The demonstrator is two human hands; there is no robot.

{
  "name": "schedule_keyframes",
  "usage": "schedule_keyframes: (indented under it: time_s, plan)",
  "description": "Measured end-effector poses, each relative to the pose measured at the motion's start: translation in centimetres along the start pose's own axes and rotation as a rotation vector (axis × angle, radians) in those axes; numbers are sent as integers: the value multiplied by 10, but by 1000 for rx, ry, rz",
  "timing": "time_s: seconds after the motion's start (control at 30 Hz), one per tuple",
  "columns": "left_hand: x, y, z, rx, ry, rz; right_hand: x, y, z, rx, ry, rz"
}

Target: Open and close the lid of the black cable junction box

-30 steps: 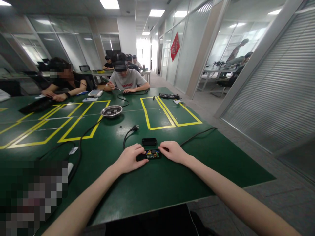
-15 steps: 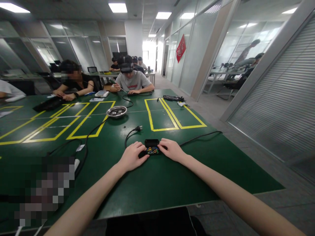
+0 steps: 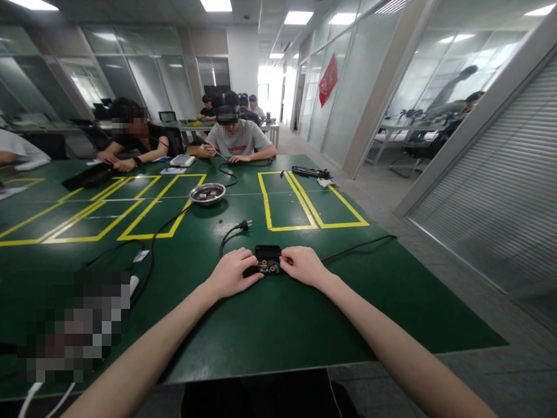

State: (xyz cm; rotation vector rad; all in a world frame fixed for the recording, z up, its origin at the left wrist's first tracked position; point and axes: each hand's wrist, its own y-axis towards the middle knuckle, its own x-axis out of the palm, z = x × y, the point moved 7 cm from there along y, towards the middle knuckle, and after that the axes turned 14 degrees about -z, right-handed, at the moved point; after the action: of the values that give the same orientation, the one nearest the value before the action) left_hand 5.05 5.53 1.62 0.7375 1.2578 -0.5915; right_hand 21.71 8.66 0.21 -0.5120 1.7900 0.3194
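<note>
An opened black power adapter (image 3: 267, 251) lies on the green table in front of me. Its lid half sits at the far side, and the near half holds a circuit board (image 3: 270, 267) with yellow-ringed coils. My left hand (image 3: 232, 271) is closed around the adapter's left end, thumb at the near edge. At the right end, my right hand (image 3: 303, 265) grips the housing with bent fingers, and its fingertips are partly hidden. A cord with a black plug (image 3: 245, 224) curls out beyond my left hand. Another black cable (image 3: 359, 245) runs right from behind my right hand.
A steel bowl (image 3: 208, 203) with metal parts stands further back. Yellow tape outlines (image 3: 291, 228) mark the table. Black bundled parts (image 3: 311, 172) lie at the far right. A blurred-out object with white cables is at the left. Co-workers (image 3: 239, 142) sit across the table.
The view has shifted slightly. Both hands stay on the adapter; the right-hand fingers look a little more curled in at its right end.
</note>
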Motion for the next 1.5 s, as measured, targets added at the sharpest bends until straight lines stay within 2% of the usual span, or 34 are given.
schedule_keyframes:
  time_s: [0.2, 0.37, 0.57, 0.73, 0.9, 1.03, 1.23, 1.37, 1.5]
  plan:
    - [-1, -1, 1, 27, -6, 6, -3, 0, -3, -87, 4, 98]
    - [-6, -3, -15, -83, -182, 106, -3, -1, 12, -75, 106, 292]
    - [10, 2, -26, -134, -169, -23, 6, 5, 13, -189, 197, 216]
    - [7, -1, -22, -80, -299, -5, 7, 3, 16, -216, 462, 191]
    - [5, -4, -22, -110, -443, 35, 2, -4, 3, -321, 671, 184]
    - [2, -5, -17, -94, -458, 52, -4, -9, -8, -417, 711, 179]
    - [-3, -5, -12, -26, -483, 72, -5, -11, -5, -442, 802, 105]
    - [0, -5, -13, 16, -492, 69, -7, -15, -10, -495, 764, 39]
    - [1, -6, -11, 22, -477, 63, -6, -17, -12, -488, 716, -17]
